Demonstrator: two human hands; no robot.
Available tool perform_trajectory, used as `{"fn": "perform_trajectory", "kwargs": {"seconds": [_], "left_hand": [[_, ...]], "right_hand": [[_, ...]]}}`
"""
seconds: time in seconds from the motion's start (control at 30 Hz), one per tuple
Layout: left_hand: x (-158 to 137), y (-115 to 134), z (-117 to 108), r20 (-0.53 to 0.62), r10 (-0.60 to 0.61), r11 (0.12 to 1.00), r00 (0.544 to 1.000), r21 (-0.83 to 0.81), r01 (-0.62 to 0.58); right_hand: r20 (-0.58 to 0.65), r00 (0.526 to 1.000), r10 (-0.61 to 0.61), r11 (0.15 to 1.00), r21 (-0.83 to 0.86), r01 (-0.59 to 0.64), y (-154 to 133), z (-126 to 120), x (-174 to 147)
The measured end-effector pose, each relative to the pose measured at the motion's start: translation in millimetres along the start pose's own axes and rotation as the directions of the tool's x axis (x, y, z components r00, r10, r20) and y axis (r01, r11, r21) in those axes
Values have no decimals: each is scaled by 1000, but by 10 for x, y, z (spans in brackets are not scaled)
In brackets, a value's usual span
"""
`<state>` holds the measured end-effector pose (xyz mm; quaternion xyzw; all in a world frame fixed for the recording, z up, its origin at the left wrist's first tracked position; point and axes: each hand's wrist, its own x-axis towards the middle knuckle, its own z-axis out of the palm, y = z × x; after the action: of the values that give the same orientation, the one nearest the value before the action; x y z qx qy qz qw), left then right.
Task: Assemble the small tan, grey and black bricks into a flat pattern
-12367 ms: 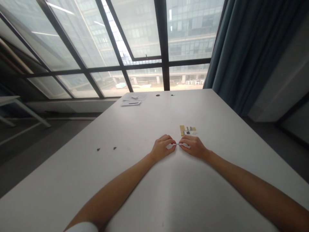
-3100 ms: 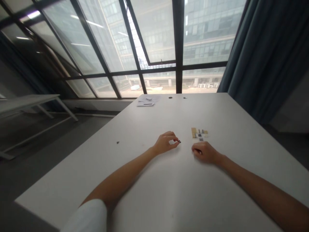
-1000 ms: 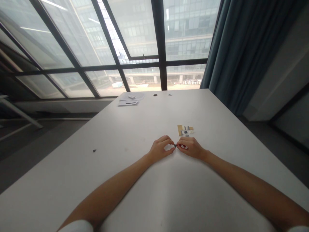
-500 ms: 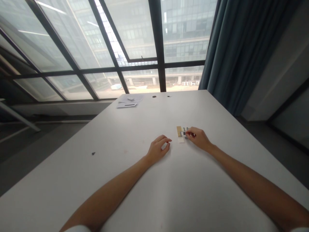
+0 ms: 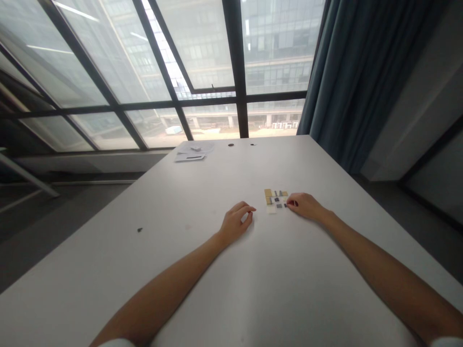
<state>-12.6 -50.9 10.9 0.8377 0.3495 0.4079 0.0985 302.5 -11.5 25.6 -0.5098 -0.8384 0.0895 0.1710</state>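
A small group of flat square pieces lies on the white table (image 5: 217,193), right of its middle. Yellow pieces (image 5: 267,193) form its left side, dark pieces (image 5: 279,206) sit farther right, and a pale cream piece (image 5: 271,210) lies at the front left. My right hand (image 5: 304,205) is at the right edge of the group, fingers pinched together beside a small dark piece (image 5: 285,205). Whether anything is between those fingertips is too small to tell. Left of the group, my left hand (image 5: 237,221) rests on the table with thumb and fingers apart, holding nothing.
White papers (image 5: 191,153) with a dark slim item lie at the table's far left corner. A round dark disc (image 5: 230,144) and a small dark object (image 5: 252,144) are near the far edge. One small dark bit (image 5: 140,230) lies at left. Windows and a blue curtain (image 5: 336,86) stand beyond.
My right hand has moved a little to the right, off the middle of the group, uncovering more dark and yellow pieces. My left hand has stayed almost still.
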Motion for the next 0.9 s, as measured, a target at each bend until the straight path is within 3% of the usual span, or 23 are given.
{"fn": "perform_trajectory", "kwargs": {"seconds": [0.9], "left_hand": [[-7, -29, 5, 4, 8, 1000, 1000, -20, -8]], "right_hand": [[11, 998, -57, 996, 70, 56, 136, 89, 53]]}}
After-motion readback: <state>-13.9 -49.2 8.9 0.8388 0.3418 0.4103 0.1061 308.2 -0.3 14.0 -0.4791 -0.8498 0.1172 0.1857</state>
